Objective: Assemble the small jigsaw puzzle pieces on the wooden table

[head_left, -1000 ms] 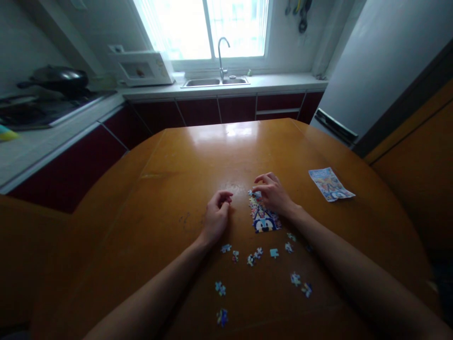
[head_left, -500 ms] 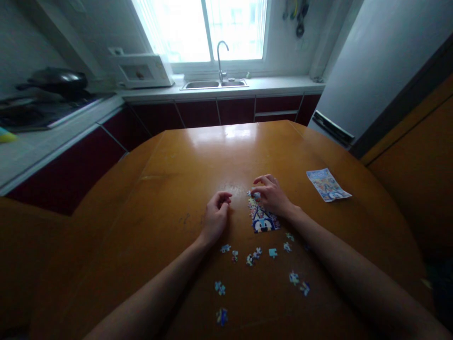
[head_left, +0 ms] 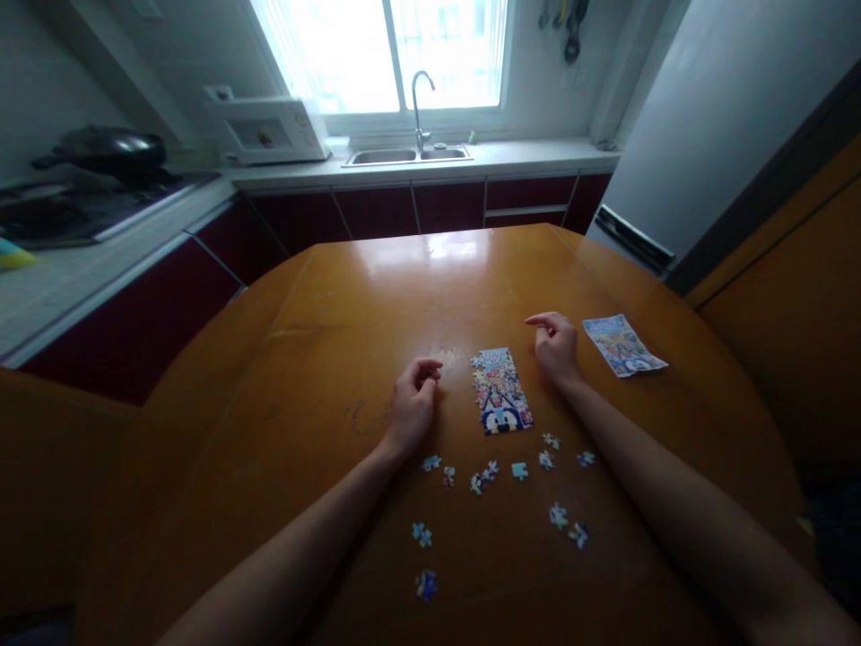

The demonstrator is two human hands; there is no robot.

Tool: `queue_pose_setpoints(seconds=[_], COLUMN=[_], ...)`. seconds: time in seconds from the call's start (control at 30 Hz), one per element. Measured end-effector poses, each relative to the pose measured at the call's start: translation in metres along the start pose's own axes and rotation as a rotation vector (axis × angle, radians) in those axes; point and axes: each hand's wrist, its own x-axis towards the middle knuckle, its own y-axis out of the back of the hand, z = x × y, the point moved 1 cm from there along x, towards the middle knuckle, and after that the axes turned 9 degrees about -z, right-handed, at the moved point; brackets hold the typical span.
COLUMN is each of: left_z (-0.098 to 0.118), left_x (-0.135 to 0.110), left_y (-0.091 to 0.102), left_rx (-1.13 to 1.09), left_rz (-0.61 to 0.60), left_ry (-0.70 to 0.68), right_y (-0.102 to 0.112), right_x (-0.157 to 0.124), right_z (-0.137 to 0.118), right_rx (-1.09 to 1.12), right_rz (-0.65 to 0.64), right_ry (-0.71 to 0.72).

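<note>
A small, partly assembled jigsaw puzzle [head_left: 500,391] lies flat on the wooden table [head_left: 377,305]. My left hand [head_left: 412,405] rests on the table to the puzzle's left, fingers curled in with nothing visible in them. My right hand [head_left: 555,346] sits to the right of the puzzle, apart from it, loosely closed with the index finger pointing left. Several loose puzzle pieces [head_left: 482,477] are scattered on the table in front of the puzzle, between my forearms.
A printed picture sheet [head_left: 622,344] lies on the table right of my right hand. Behind the table runs a kitchen counter with a sink [head_left: 407,155], a microwave [head_left: 267,131] and a wok [head_left: 111,151] on the stove. A fridge [head_left: 713,117] stands at the right.
My right hand has lifted off the top of the puzzle and moved right, uncovering it. My left hand has stayed where it was.
</note>
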Motion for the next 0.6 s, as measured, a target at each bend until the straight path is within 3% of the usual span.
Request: queue_pose_setpoints(seconds=[0.2,0.37,0.47,0.6], left_z=[-0.006,-0.008,-0.008,-0.007], left_x=[0.001,0.002,0.002,0.002], left_y=[0.001,0.001,0.0,-0.001], left_rx=[0.005,0.003,0.002,-0.003], left_rz=[-0.016,-0.014,-0.006,0.008], left_ry=[-0.022,-0.029,-0.033,-0.039], right_y=[0.003,0.022,0.031,0.024], right_x=[0.004,0.005,-0.013,-0.07], right_z=[0.003,-0.035,-0.076,-0.125], right_rx=[0.058,0.089,0.032,-0.044], right_rz=[0.04,0.022,-0.122,-0.524], right_ry=[-0.092,-0.079,0.055,0.229])
